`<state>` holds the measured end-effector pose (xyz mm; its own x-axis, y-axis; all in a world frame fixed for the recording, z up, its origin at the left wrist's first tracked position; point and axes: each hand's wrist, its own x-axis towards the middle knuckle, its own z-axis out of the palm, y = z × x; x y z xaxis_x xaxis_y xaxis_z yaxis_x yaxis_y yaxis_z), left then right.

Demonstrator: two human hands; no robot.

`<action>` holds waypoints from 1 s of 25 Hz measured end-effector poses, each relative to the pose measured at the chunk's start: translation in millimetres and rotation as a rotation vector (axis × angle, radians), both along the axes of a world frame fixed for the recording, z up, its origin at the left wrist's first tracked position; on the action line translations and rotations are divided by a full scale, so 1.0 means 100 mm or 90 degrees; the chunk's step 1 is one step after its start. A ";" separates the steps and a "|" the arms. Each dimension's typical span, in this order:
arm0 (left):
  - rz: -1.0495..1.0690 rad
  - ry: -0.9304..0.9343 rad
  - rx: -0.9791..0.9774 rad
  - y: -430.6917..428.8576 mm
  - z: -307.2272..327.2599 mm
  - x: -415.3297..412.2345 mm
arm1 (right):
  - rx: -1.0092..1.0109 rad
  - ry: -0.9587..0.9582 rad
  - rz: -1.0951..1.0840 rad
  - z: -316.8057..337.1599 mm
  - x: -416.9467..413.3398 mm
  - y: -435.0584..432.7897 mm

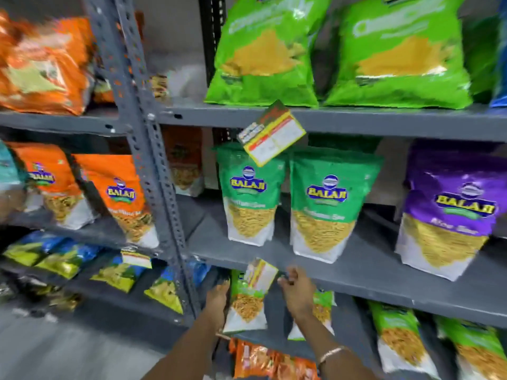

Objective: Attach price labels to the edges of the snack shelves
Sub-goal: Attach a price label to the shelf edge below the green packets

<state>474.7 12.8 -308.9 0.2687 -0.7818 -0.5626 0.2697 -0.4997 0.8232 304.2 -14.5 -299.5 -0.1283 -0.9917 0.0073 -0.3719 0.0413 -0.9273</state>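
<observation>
Both hands raised to the front edge of the grey metal shelf (356,286) carrying the green and purple snack pouches: left hand (218,300) flat and loose just below that edge, fingers extended beside a small green pouch of yellow snack (247,305), grasping nothing visible; right hand (295,287) curled at the edge with fingertips pinched together, just right of a white and yellow price label (260,272) hanging tilted from the same edge; cannot tell whether the fingers touch the label or grip something small. Thin metal bracelet (333,352) on the right wrist. Beyond the hands, largest first: slotted grey steel upright (153,165) running diagonally through the rack; two big bright-green snack bags (337,50) on the top shelf; purple Balaji pouch (450,215) standing at the right of the middle shelf; two green Balaji pouches (290,198) upright side by side to its left; orange Balaji pouches (90,193) on the neighbouring rack. Second price label, red, yellow and white (271,133), hanging crooked from the upper shelf edge above the green pouches. Third small label (136,257) on the left rack's lower shelf edge, blurred.
</observation>
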 end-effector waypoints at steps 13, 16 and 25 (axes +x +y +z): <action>-0.011 0.111 0.008 -0.57 -0.51 -0.01 | -0.017 0.370 0.124 0.30 0.68 -0.47; -0.009 -0.040 -0.059 -0.55 -0.44 0.13 | -0.011 0.289 -0.001 0.07 0.51 -0.25; -0.020 -0.231 -0.149 -0.61 -0.29 -0.17 | 0.000 0.186 -0.161 -0.18 0.22 -0.09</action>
